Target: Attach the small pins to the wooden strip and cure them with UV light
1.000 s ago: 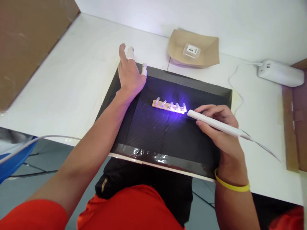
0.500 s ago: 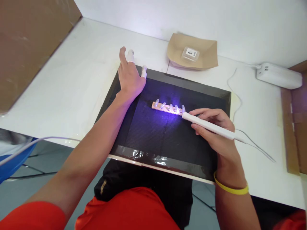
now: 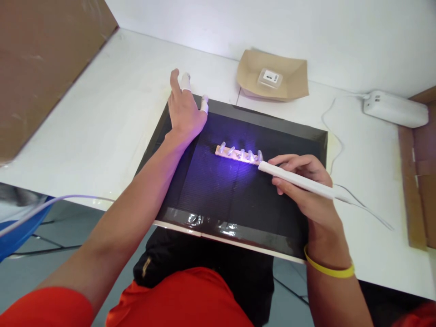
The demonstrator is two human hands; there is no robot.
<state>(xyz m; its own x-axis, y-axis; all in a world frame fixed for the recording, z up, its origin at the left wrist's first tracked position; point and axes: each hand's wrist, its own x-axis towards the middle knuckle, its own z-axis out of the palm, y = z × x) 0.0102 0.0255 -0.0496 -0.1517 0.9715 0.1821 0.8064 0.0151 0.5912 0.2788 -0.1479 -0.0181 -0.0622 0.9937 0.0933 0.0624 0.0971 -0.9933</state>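
Observation:
My right hand (image 3: 308,181) is wrapped round a slim white handheld UV nail lamp (image 3: 296,179), whose front end points left. Violet light falls on a pale pink strip (image 3: 218,151) that bears several clear nail tips (image 3: 250,155) standing in a row. The lamp's tip is right beside the strip's right end; whether they touch, I cannot tell. Far left of the strip, my left hand (image 3: 185,111) rests at the black mat's upper left corner, fingers apart and holding nothing. White covers sit on its thumb and one finger.
The black mat (image 3: 211,190) has shiny taped edges. Behind it, a brown paper tray (image 3: 293,88) contains a small clear box (image 3: 270,78) with a label. A white power bank (image 3: 395,109) with a thin cable lies at the right. Brown cardboard panels (image 3: 41,68) flank the table.
The bright spot on the strip's right half has weakened, leaving a more even violet glow. Both hands and the lamp stay almost where they were; the view has shifted very slightly.

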